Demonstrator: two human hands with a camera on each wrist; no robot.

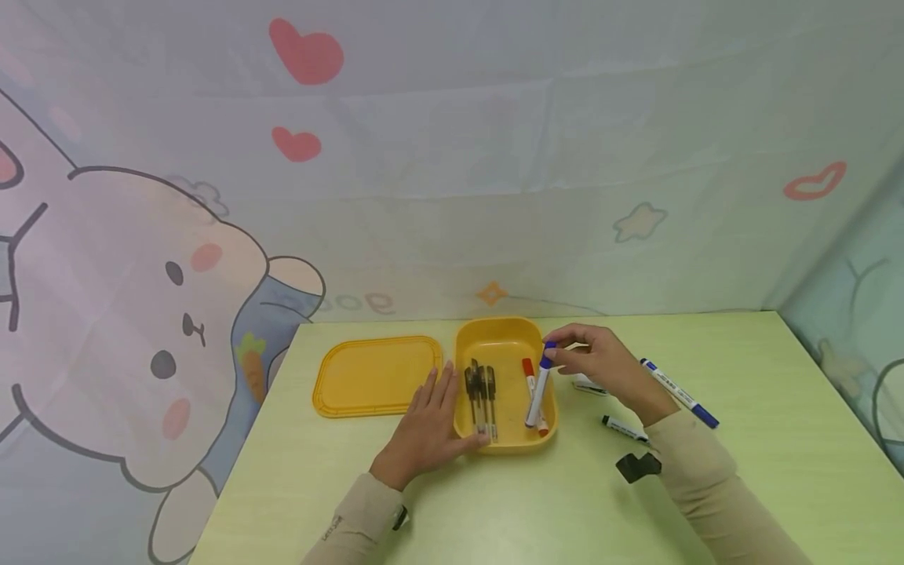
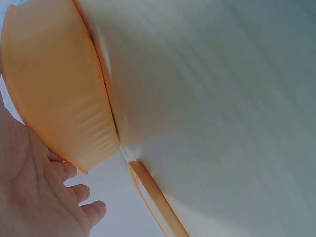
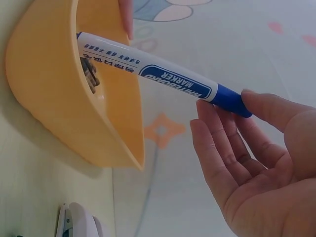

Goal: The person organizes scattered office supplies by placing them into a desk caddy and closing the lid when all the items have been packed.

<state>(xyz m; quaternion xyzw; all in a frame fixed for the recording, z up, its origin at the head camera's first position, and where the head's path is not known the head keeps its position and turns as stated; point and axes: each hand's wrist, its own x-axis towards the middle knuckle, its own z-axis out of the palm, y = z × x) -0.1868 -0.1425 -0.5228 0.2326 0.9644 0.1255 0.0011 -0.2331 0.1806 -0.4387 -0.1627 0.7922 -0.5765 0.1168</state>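
My right hand [image 1: 603, 365] pinches a blue whiteboard marker [image 3: 173, 79] by its capped end, between thumb and fingers. The marker slants down into a yellow plastic box [image 1: 508, 451], its lower end inside the rim. My left hand [image 1: 427, 428] rests against the box's left side, fingers straight, thumb at the near rim. Inside the box lie several dark-capped pens [image 1: 490, 400] on the left and a red marker [image 1: 528, 370] on the right, partly behind the blue one. In the left wrist view, the left palm [image 2: 34, 182] touches the box wall [image 2: 64, 89].
The yellow lid [image 1: 377, 377] lies flat left of the box. To the right are a blue marker [image 1: 681, 394], a black marker [image 1: 625, 428] and a white stapler-like object [image 3: 81, 222], partly hidden by my right hand in the head view. A printed curtain [image 1: 452, 196] hangs behind the table.
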